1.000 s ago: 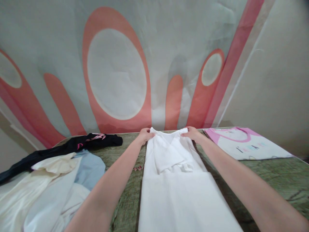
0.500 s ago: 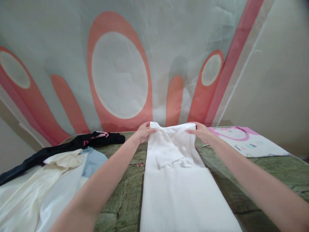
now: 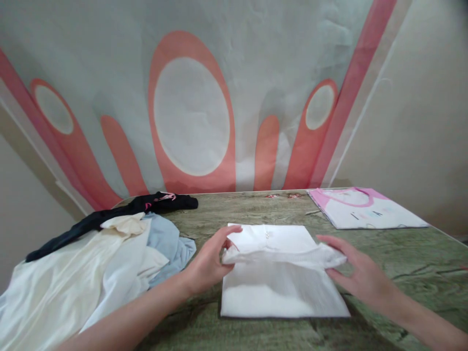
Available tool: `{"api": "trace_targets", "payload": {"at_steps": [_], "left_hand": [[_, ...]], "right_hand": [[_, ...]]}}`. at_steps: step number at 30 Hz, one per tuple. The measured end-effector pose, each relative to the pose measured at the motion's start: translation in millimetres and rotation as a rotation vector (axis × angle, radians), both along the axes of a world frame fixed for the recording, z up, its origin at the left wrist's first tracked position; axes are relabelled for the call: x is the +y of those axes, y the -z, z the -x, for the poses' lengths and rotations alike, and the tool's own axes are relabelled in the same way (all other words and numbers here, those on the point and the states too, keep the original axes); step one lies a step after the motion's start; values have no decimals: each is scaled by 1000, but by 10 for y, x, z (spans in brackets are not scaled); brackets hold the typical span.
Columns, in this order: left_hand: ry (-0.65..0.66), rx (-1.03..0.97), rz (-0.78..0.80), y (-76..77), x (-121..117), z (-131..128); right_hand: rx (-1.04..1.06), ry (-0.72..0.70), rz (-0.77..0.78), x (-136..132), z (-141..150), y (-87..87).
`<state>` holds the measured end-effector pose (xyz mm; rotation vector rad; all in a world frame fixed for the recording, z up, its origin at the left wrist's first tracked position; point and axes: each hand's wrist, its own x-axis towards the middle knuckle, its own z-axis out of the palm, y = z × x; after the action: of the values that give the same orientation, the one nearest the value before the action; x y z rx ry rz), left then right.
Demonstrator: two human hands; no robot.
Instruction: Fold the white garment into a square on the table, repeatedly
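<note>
A white garment [image 3: 281, 282] lies on the green table [image 3: 402, 263], doubled over so its top half hangs above the lower half. My left hand [image 3: 210, 261] pinches the left end of the folded edge. My right hand [image 3: 356, 273] grips the right end of that same edge, fingers curled under the cloth. Both hands hold the fold a little above the table.
A heap of cream, white and light-blue clothes [image 3: 95, 263] with a black garment [image 3: 120, 214] on top fills the table's left side. A folded pink-and-white shirt [image 3: 361, 214] lies at the back right. A painted wall rises behind the table.
Both hands have pulled the garment's far end from the back of the table towards me, folding it over its lower half. The view has tilted slightly.
</note>
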<state>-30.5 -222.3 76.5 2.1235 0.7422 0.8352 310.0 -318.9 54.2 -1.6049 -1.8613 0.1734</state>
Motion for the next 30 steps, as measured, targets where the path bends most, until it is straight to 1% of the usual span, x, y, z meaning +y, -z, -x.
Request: {"api": "trace_targets", "payload": {"at_steps": [3,4,6,8,11,15,17,21,27,30], "left_hand": [[84,147,-78,207,-236,124],[99,172,-84,248,-285,150],[86,210,-92,285,-341,183],[67,259,-141,275,-354,195],[76,319,-263,214,-343,186],[56,279,-384,128,-371,151],[74,301,-433,118,-406,146],[143,380,-459,158,-473,175],[118,313,-507,163,-504,211],[161,339,-504,172,-496,214]], "right_hand": [[-90,-109,6,-236,7,245],[-120,-145,6,-275,-4,296],[-164,-193,-6,-313,-40,347],[-183,-208,-28,-320,-84,355],[-174,-197,-53,-319,-136,343],[-121,-119,-119,-333,-156,324],[-117,-139,-94,-344,-158,318],[-157,-241,6,-356,-190,340],[-122,-208,-5,-371,-263,413],[-112,-233,21,-393,-238,384]]}}
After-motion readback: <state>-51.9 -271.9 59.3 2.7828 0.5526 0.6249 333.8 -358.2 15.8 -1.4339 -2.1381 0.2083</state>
